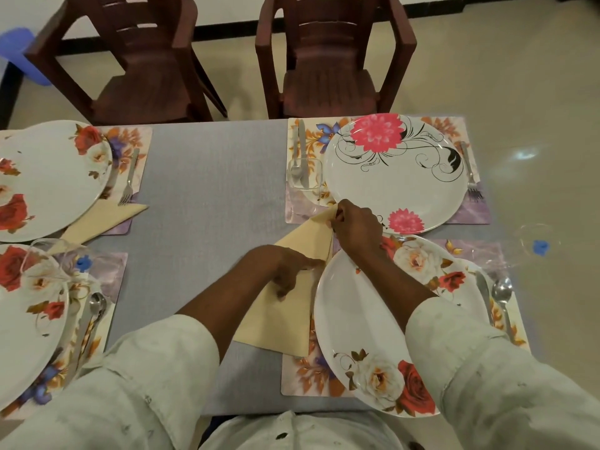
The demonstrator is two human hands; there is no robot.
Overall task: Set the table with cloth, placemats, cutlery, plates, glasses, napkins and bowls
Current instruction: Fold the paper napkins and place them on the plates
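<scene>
**Two hands folding a napkin between place settings**

Two risks stand out: the cream napkin (293,287) could unfold if the pressing finger lifts, or nudge the rose plate (367,323) touching its right edge. The right hand (355,224) pinches its upper corner; the left hand (287,271) presses its middle with an extended finger. It lies at frame centre, a creased, pale-yellow paper triangle.

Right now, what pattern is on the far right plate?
White, with big pink flowers and black curling vines on the plate; the head view shows it.
</scene>
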